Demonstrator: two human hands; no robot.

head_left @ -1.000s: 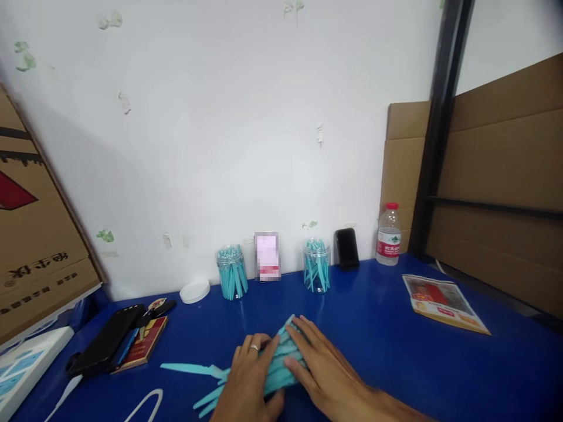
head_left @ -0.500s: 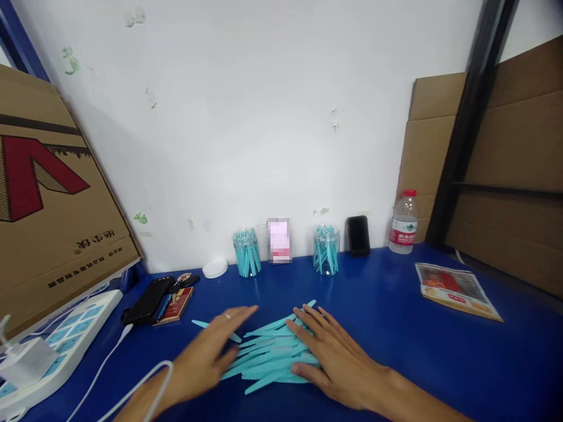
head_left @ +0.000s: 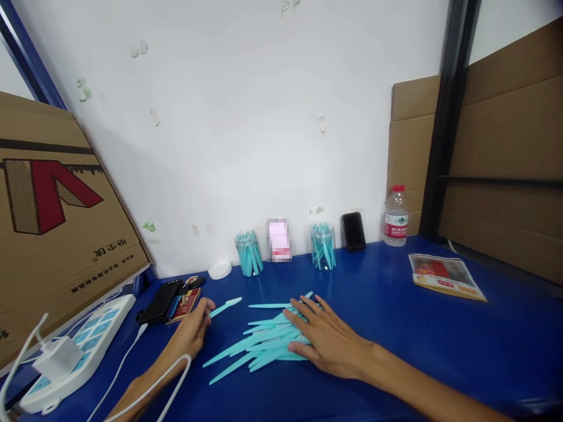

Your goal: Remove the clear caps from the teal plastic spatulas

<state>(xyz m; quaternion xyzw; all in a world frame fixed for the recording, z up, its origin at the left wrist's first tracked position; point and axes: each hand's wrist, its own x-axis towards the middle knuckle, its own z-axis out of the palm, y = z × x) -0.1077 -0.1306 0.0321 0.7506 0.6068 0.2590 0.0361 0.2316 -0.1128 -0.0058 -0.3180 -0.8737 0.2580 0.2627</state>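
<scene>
A heap of turquoise eyebrow razors [head_left: 259,346] lies fanned out on the blue tabletop [head_left: 378,305]. My right hand [head_left: 332,340] rests palm down over the heap's right side, fingers spread, covering part of it. Left of the heap, my left hand [head_left: 197,325] is closed on the tapered end of a single eyebrow razor [head_left: 226,306]. Its paler, wider end points up and to the right, apart from the heap. Two clear jars hold more upright razors: the left jar [head_left: 250,255] and the right jar [head_left: 323,249].
Along the wall stand a small pixelated card [head_left: 279,240], a black phone-like object [head_left: 353,231] and a water bottle [head_left: 396,217]. A white lid [head_left: 220,270] lies near the left jar. At left are a black wallet-like case [head_left: 160,302] and a power strip [head_left: 94,340]; a packet [head_left: 446,276] lies right.
My left hand has moved left, away from the heap, and now holds one razor. My right hand stays on the heap, whose razors have shifted and spread. The view has turned slightly.
</scene>
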